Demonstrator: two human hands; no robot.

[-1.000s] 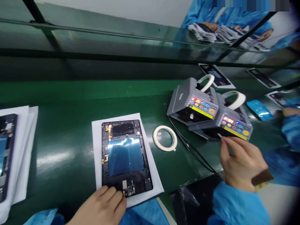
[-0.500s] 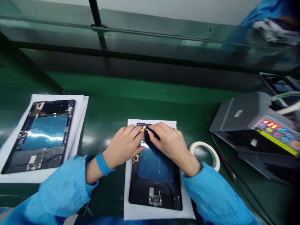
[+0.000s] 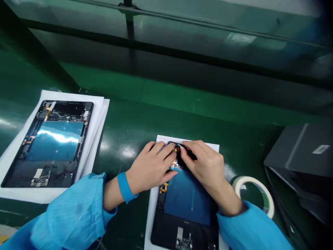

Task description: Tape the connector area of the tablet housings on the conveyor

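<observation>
An opened tablet point(image 3: 186, 205) with a blue panel lies on a white sheet point(image 3: 152, 222) in front of me. Both hands rest on its far end. My left hand point(image 3: 151, 166) presses its fingertips down by the orange flex cable at the top edge. My right hand point(image 3: 205, 163) has its fingers curled and pinched close to the same spot; what is between them is too small to make out. Blue sleeves cover both arms, and a blue band circles the left wrist.
A second opened tablet point(image 3: 52, 142) lies on stacked white sheets point(image 3: 99, 114) at the left. A roll of pale tape point(image 3: 256, 194) lies flat to the right of my hands. A grey tape dispenser point(image 3: 301, 156) stands at the right edge. The green belt point(image 3: 182, 104) stretches beyond.
My right hand left the tape dispenser and came to the tablet's far end. The left hand moved from the tablet's near edge to the same spot. The view shifted left.
</observation>
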